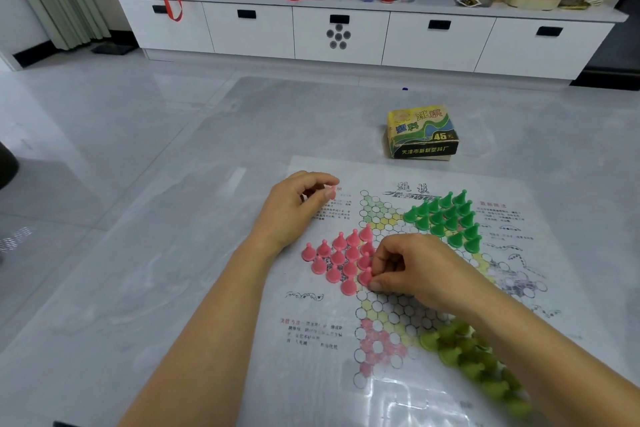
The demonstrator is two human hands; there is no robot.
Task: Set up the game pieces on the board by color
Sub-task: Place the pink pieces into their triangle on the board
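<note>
Pink game pieces point(341, 262), small cone-shaped pawns, stand packed in a triangle at about nine o'clock on the paper Chinese checkers board point(388, 288), which lies flat on a pale grey worktop point(138, 288). The right hand point(412, 270) reaches over the board's middle, its fingers point(375, 284) pinched narrow around one pink pawn point(365, 276) at the triangle's inner, lower edge. The left hand point(294, 208) rests at the board's ten o'clock edge, fingers curled closed on another pink piece point(331, 191), which peeks out at the fingertips. Bright green pieces point(445, 218) fill the point at about one o'clock. Olive-green pieces point(467, 357) sit clustered at about five o'clock, partly hidden under the right forearm. A yellow and green game box point(422, 133) sits on the worktop beyond the board at twelve o'clock, well apart from both hands.
</note>
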